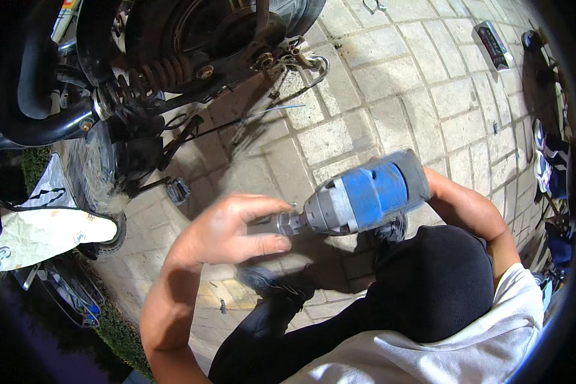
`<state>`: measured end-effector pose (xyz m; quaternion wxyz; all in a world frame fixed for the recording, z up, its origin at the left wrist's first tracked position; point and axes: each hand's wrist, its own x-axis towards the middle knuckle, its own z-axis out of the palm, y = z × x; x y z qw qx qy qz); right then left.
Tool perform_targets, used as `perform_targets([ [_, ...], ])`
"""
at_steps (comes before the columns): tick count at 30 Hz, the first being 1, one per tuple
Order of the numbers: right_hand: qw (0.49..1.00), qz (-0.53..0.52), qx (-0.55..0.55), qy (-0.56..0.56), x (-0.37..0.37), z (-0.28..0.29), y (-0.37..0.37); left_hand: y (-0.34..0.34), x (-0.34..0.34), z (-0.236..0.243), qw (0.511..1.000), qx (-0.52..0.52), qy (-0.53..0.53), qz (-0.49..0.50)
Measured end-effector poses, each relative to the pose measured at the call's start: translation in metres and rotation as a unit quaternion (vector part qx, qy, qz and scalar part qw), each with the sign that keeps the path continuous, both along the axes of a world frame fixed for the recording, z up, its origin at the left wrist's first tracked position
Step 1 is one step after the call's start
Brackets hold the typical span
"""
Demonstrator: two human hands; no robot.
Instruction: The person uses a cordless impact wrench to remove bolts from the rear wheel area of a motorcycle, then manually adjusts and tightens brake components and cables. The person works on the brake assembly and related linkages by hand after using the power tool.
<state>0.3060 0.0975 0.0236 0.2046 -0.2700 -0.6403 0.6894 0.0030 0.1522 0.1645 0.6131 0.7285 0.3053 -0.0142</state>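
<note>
A blue and grey impact wrench (371, 195) is held level across the middle, its nose pointing left. My right hand (432, 185) is at the back of the wrench. The tool body hides its fingers, but the tool is carried on that side. My left hand (236, 227) is at the nose, thumb and fingers closed around a metal socket (281, 224) at the drive end. Slight blur covers the left hand. Whether the socket is fully seated on the drive I cannot tell.
A black motorcycle (173, 70), with a spring shock and exhaust, fills the upper left; a pedal (178, 191) juts out below. Right lie a dark case (492, 46) and shoes (542, 163). Pale cloth (51, 238) hangs left. My black-clad knee (432, 281) rises above the paving (390, 77).
</note>
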Motion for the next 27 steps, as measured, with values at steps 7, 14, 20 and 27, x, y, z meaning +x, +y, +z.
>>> perform_targets([
  [7, 0.997, -0.065, -0.032, -0.006, 0.012, 0.027, -0.016, 0.000, 0.030, 0.019, 0.989, 0.142, -0.042, -0.019],
  [14, 0.915, -0.318, 0.239, -0.063, -0.027, -0.003, -0.029, 0.014, 0.030, -0.028, 0.835, 0.381, 0.147, 0.369],
  [20, 0.824, -0.388, 0.371, -0.182, -0.047, -0.043, -0.008, -0.002, 0.091, -0.102, 0.779, -0.238, -0.256, 0.521],
  [27, 0.820, -0.404, 0.365, -0.175, -0.066, -0.052, 0.011, -0.002, 0.095, -0.110, 0.743, -0.162, -0.285, 0.584],
])
